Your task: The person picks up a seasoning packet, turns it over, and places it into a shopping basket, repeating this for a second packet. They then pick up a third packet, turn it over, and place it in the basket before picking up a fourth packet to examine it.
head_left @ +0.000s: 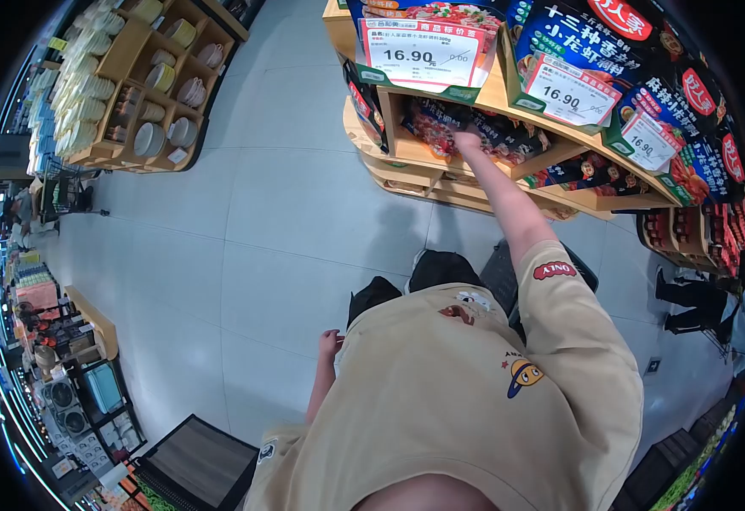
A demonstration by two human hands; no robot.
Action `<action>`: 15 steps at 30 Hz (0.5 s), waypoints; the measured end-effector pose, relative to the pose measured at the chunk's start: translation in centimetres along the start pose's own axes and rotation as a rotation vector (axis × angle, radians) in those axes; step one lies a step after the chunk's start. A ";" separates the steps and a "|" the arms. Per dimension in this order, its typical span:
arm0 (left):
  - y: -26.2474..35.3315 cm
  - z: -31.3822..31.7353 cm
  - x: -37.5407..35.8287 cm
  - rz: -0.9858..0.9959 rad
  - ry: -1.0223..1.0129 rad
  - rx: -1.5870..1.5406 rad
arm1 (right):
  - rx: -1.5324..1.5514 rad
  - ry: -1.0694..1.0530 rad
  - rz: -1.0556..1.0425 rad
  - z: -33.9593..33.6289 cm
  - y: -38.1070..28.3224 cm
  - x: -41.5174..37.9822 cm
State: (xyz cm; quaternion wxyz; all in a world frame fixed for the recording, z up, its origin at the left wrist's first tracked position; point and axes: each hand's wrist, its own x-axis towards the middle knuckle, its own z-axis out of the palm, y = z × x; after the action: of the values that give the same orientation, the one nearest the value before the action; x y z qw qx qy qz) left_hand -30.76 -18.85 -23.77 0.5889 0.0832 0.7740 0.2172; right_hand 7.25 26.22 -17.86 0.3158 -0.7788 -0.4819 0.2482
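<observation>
My right arm stretches forward to a low compartment of the wooden shelf (590,134). There my right hand (468,138) is closed at the edge of a dark blue crayfish seasoning packet (430,123), one of several lying in the compartment; my fingertips are partly hidden. Down at my side, beside my dark trousers, hangs my left hand (330,343), its fingers curled in and nothing visible in them. Above the compartment stand larger display packets (581,43) with price cards (424,53) reading 16.90.
Wooden racks of bowls (150,139) and other wares stand at the far left. Behind my legs is a dark object (581,268) on the tiled floor (287,221). Another person's dark-clad legs (687,294) are at the right. A black-framed panel (198,460) sits at lower left.
</observation>
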 end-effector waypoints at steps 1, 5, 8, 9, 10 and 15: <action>-0.6 -0.1 -0.4 -0.017 0.014 -0.009 | 0.000 -0.012 0.000 0.4 0.1 0.0; -1.7 0.2 -0.9 -0.041 0.058 -0.045 | 0.165 0.104 -0.145 2.1 1.6 -0.2; -1.0 0.6 -0.5 -0.018 0.080 -0.130 | 0.382 0.085 -0.122 1.2 1.2 -1.6; -0.6 0.7 -0.5 0.000 0.086 -0.214 | 0.524 0.010 -0.002 0.9 1.6 -2.0; 0.2 0.6 -0.3 0.000 0.084 -0.211 | 0.514 0.012 -0.044 0.5 2.1 -2.5; 7.8 0.4 2.1 0.354 0.124 -0.135 | 0.981 -0.114 0.127 -2.5 3.7 -8.0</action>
State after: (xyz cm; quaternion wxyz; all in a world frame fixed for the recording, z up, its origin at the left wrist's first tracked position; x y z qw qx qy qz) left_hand -31.98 -11.00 -22.27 0.4970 0.1647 0.7658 0.3733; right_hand 7.85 17.11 -18.24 0.6025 -0.5515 -0.2764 0.5064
